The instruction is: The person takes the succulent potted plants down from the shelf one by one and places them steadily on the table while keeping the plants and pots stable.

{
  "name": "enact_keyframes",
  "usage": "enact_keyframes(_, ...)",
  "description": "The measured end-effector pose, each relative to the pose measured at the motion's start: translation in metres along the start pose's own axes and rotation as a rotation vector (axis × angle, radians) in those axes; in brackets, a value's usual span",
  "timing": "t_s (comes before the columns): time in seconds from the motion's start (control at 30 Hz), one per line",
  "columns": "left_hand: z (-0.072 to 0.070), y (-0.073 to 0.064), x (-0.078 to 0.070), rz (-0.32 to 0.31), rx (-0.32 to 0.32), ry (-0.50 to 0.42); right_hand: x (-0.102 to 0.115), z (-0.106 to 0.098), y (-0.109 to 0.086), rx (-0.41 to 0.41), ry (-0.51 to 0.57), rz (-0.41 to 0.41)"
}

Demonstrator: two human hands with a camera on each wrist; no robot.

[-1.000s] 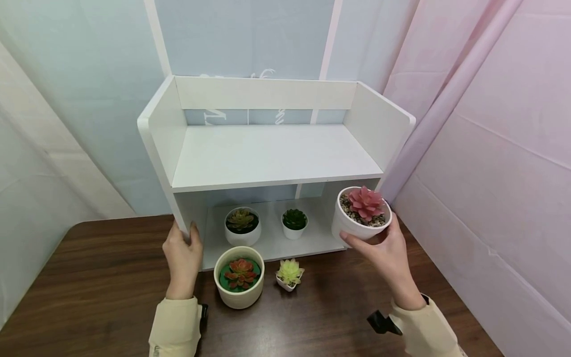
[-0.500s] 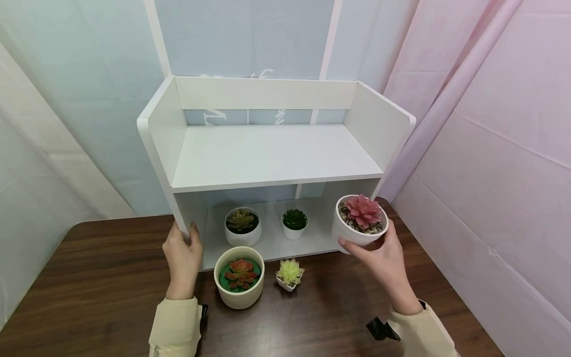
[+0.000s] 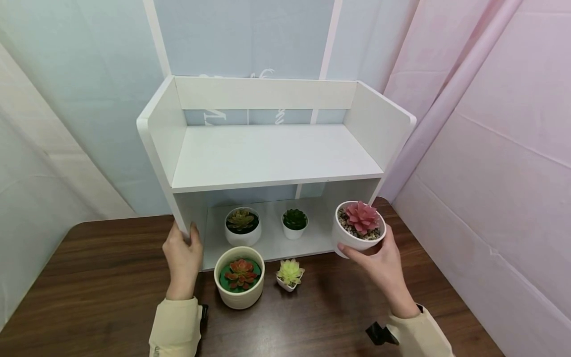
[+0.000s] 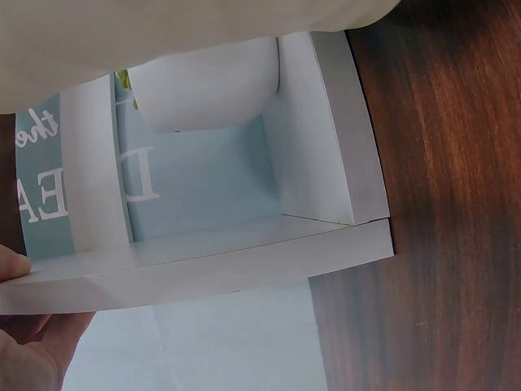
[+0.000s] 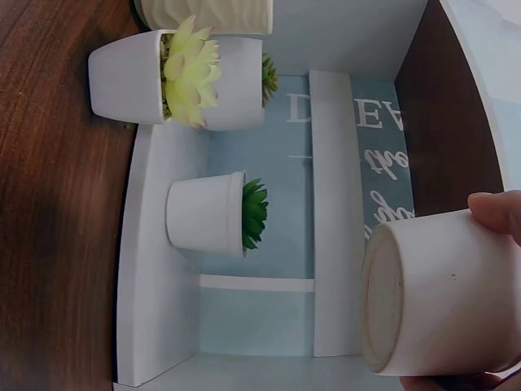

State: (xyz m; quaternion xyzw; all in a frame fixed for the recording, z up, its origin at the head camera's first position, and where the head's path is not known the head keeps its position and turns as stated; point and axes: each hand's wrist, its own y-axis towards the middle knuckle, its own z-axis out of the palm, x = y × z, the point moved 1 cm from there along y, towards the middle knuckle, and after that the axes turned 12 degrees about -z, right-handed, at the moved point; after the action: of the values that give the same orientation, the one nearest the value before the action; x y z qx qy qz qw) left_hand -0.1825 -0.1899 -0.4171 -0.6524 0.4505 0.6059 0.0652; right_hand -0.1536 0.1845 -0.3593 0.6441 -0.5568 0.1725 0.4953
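The right hand [image 3: 379, 265] grips a round white pot with a pink succulent [image 3: 358, 229], raised at the right front of a white two-tier shelf [image 3: 276, 153]. The left hand [image 3: 183, 254] clasps its left side panel [image 3: 167, 136]. A small white pot with a dark-green succulent [image 3: 294, 224] stands on the lower board [image 3: 271, 240].

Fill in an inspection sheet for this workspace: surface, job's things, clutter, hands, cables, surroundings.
Surface: dark wood-grain table, bearing a white two-tier shelf unit.
Job's things: potted pink succulent, held raised; potted dark green succulent and potted olive succulent on the lower shelf; red succulent in cream pot and potted yellow-green succulent on the table in front.
Clutter: nothing seen.
Hands: left hand grips the unit's left side panel; right hand holds the pink succulent's pot.
Cables: nothing seen.
Surroundings: light blue backdrop with white lettering behind; pinkish draped cloth at right.
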Motion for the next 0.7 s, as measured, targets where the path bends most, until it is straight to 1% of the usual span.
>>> enact_keyframes(0.13, 0.000, 0.000, 0.000, 0.000, -0.002, -0.002, -0.003, 0.001, -0.002, 0.006, -0.001, 0.004)
enact_keyframes(0.3, 0.000, 0.000, 0.000, -0.003, 0.000, -0.005, -0.007, 0.003, -0.006, 0.015, -0.021, 0.033)
enact_keyframes(0.5, 0.001, 0.000, 0.002, -0.010, 0.004, -0.005, -0.014, 0.007, -0.010, 0.019, -0.011, 0.039)
enact_keyframes(0.63, 0.001, 0.000, 0.002, -0.009, 0.003, -0.003, -0.020, 0.010, -0.012, 0.036, -0.006, 0.067)
enact_keyframes(0.7, 0.001, 0.000, 0.002, -0.009, 0.006, -0.002, -0.023, 0.011, -0.013, 0.031, -0.012, 0.067)
